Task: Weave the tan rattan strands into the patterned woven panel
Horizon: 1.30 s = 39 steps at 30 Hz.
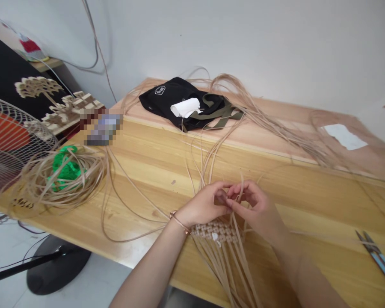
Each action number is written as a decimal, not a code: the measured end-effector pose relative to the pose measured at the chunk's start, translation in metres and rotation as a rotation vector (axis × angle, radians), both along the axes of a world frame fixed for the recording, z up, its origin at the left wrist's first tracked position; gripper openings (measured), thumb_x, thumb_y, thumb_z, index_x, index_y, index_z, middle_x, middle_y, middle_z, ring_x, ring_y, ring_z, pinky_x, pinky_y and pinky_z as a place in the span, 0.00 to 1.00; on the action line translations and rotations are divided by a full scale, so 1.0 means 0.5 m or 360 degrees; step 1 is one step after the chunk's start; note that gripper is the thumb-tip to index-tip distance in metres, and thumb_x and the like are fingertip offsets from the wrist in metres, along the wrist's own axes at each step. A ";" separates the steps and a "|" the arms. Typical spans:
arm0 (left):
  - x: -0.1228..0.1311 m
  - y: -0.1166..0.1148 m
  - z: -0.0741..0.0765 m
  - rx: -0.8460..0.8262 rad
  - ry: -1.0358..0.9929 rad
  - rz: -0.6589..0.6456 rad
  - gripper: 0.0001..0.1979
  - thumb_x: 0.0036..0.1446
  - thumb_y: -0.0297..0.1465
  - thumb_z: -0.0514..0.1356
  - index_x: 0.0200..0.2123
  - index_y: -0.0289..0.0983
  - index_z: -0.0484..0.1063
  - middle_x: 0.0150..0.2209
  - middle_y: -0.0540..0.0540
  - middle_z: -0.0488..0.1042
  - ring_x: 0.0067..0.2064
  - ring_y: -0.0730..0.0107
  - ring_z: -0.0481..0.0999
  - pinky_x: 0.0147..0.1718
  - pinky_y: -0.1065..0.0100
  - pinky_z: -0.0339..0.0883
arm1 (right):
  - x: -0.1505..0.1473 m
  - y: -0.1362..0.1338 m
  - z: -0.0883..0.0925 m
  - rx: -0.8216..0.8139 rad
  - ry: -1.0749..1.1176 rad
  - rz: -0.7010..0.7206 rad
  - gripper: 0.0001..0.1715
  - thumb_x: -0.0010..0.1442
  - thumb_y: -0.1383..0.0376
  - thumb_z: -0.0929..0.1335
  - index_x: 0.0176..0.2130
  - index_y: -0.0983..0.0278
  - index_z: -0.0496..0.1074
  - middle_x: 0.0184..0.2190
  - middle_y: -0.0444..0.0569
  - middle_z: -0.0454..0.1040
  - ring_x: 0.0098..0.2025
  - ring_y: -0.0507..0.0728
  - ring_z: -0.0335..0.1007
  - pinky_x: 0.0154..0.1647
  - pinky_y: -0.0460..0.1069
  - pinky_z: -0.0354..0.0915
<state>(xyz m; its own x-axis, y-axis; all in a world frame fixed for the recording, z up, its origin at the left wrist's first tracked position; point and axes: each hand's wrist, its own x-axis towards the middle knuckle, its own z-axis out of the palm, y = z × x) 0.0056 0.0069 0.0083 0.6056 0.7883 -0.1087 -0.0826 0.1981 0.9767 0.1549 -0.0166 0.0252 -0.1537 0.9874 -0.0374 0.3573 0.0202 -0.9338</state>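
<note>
A small woven piece of pale tan strips lies on the wooden table, with long loose strips fanning from it toward the near edge and others running to the back. Just above its far edge, my left hand and my right hand meet, thumbs and fingertips pinched together on a strip. One end of that strip stands up between the right fingers. The exact hold of the left fingertips is partly hidden. A white speck or label shows on the weave.
Blue-handled scissors lie at the right. A coil of strips with green tie sits at the left, near a fan. A black bag and more long strips lie along the back by the wall.
</note>
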 end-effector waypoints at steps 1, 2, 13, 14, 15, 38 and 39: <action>0.001 0.000 0.001 -0.0011 0.0026 0.0022 0.26 0.40 0.18 0.56 0.46 0.34 0.64 0.26 0.50 0.68 0.28 0.76 0.68 0.27 0.75 0.61 | 0.002 -0.002 0.000 -0.0040 0.0023 -0.0022 0.07 0.51 0.65 0.66 0.31 0.61 0.62 0.30 0.44 0.67 0.31 0.51 0.65 0.32 0.47 0.63; 0.002 0.000 0.002 -0.0012 0.0052 0.0041 0.25 0.40 0.18 0.56 0.45 0.33 0.64 0.25 0.51 0.68 0.28 0.76 0.68 0.27 0.75 0.61 | 0.004 -0.003 0.000 -0.0082 0.0045 -0.0048 0.07 0.51 0.64 0.66 0.31 0.61 0.62 0.30 0.43 0.66 0.31 0.51 0.65 0.32 0.46 0.63; -0.005 0.000 0.004 0.0067 0.0157 0.0029 0.18 0.41 0.19 0.56 0.40 0.30 0.67 0.29 0.47 0.71 0.29 0.75 0.69 0.29 0.72 0.64 | 0.036 -0.021 -0.007 -0.0619 0.0594 -0.0155 0.11 0.54 0.58 0.65 0.34 0.59 0.59 0.17 0.36 0.62 0.24 0.48 0.62 0.30 0.44 0.59; -0.006 0.000 0.004 0.0084 0.0160 0.0015 0.18 0.42 0.19 0.55 0.41 0.31 0.67 0.29 0.46 0.71 0.29 0.75 0.69 0.29 0.73 0.64 | 0.038 -0.023 -0.009 -0.0641 0.0562 -0.0148 0.11 0.54 0.57 0.64 0.35 0.59 0.59 0.16 0.35 0.61 0.23 0.48 0.61 0.28 0.44 0.58; -0.006 0.000 0.005 0.0102 0.0174 0.0008 0.19 0.42 0.19 0.55 0.41 0.31 0.66 0.29 0.46 0.71 0.29 0.75 0.69 0.29 0.73 0.64 | 0.039 -0.025 -0.011 -0.0663 0.0501 -0.0139 0.12 0.54 0.57 0.65 0.36 0.59 0.59 0.16 0.35 0.60 0.22 0.48 0.60 0.27 0.44 0.57; -0.003 -0.006 0.018 0.0067 0.0273 0.0221 0.26 0.39 0.21 0.62 0.46 0.33 0.65 0.35 0.45 0.70 0.30 0.77 0.71 0.29 0.75 0.65 | 0.015 -0.047 -0.009 -0.0852 0.0183 -0.0167 0.12 0.45 0.59 0.70 0.28 0.66 0.71 0.21 0.42 0.68 0.24 0.49 0.61 0.26 0.45 0.59; -0.003 -0.006 0.018 0.0105 0.0286 0.0227 0.26 0.39 0.22 0.62 0.46 0.33 0.65 0.34 0.45 0.71 0.31 0.76 0.71 0.30 0.74 0.65 | 0.016 -0.047 -0.010 -0.0852 0.0196 -0.0150 0.12 0.45 0.59 0.70 0.28 0.66 0.71 0.22 0.43 0.68 0.25 0.49 0.62 0.26 0.45 0.59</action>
<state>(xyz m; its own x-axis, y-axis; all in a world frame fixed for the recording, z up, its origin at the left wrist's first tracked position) 0.0041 0.0039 0.0172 0.4631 0.8735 -0.1501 0.0712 0.1321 0.9887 0.1628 -0.0400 0.0202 -0.1004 0.8452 -0.5250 0.2223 -0.4952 -0.8398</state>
